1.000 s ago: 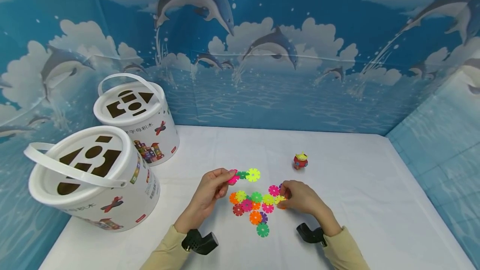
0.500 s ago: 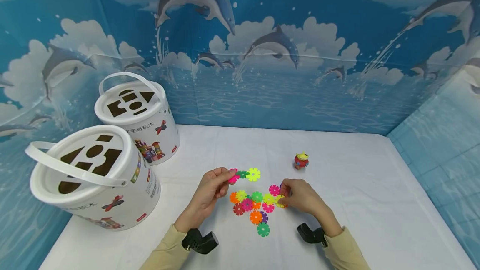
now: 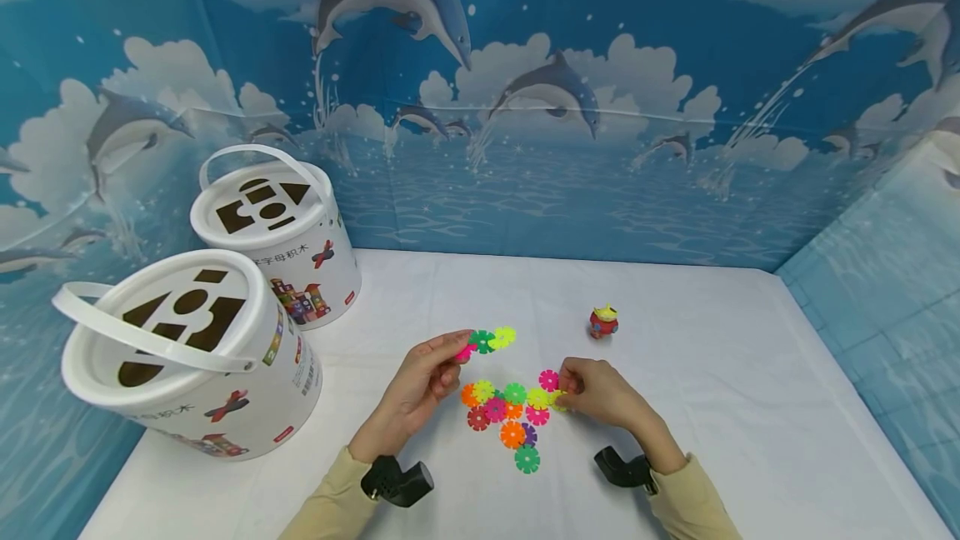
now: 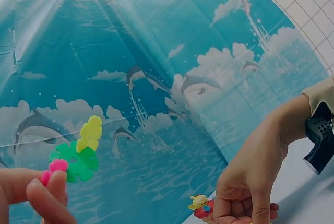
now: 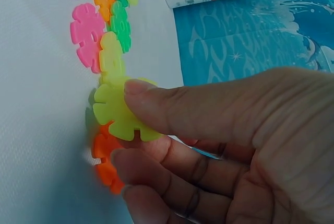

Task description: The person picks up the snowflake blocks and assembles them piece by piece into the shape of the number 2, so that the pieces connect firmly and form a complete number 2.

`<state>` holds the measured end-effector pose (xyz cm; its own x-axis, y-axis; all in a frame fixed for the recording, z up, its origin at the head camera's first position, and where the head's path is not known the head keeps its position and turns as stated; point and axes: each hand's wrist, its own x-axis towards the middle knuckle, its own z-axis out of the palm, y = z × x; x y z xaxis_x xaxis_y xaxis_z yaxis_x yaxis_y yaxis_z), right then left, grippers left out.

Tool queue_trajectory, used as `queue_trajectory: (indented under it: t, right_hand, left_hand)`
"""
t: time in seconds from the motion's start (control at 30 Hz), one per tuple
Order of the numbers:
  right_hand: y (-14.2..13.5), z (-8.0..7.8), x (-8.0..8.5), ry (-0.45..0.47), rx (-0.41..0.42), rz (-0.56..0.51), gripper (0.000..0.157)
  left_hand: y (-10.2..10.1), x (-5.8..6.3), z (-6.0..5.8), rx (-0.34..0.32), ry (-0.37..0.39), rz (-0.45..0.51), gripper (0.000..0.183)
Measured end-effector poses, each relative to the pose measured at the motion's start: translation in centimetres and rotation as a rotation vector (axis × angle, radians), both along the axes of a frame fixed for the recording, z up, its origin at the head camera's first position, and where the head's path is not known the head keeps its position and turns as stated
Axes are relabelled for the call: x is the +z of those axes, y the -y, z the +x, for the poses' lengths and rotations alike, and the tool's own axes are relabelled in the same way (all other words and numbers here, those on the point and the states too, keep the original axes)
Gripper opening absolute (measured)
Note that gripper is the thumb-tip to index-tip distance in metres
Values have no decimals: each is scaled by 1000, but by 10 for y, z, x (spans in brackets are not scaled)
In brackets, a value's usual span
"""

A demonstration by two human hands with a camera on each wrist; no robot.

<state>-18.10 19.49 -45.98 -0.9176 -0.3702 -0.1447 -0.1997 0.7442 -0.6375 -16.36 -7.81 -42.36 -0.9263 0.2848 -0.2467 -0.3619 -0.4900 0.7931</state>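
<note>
In the head view my left hand (image 3: 416,382) pinches the pink end of a short chain of interlocking snowflake discs, raised off the table. Its middle is a green disc (image 4: 75,162) and its far end a yellow disc (image 4: 91,134). My right hand (image 3: 603,394) pinches another yellow disc (image 5: 116,110) between thumb and fingers. That disc sits against a second yellow disc (image 5: 110,57) in a larger joined figure of several colours. Beneath my right fingers shows an orange disc (image 5: 106,164). A green disc (image 3: 527,459) ends the figure's near side.
Two white lidded buckets (image 3: 183,357) with handles and shaped holes stand at the left. A small red and yellow toy figure (image 3: 603,322) stands beyond my right hand on the white tabletop (image 3: 712,340). A dolphin-print cloth (image 3: 525,182) hangs behind.
My left hand has lifted slightly and turned the short chain, so its green disc faces the head camera and its yellow end sits higher. My right hand keeps its place, covering more of its yellow disc.
</note>
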Motion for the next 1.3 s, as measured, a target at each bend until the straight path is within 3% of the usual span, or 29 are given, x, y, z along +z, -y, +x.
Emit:
queue_trajectory:
  t: [0.17,0.4,0.87,1.3]
  right_hand:
    - [-1,0,0,-8,20,-12,25]
    - [-2,1,2,-18,36,-47,24]
    - [-1,0,-1,-13,27,-44,24]
    - [3,1,-3,-22,78,-71,23]
  left_hand:
    - [0,2,-1,-8,12,9,31]
    - [2,5,-1,2,5,-7,23]
    - [6,3,-2,-28,-124,-216,27]
    - [6,3,-2,-26,-106,-231,31]
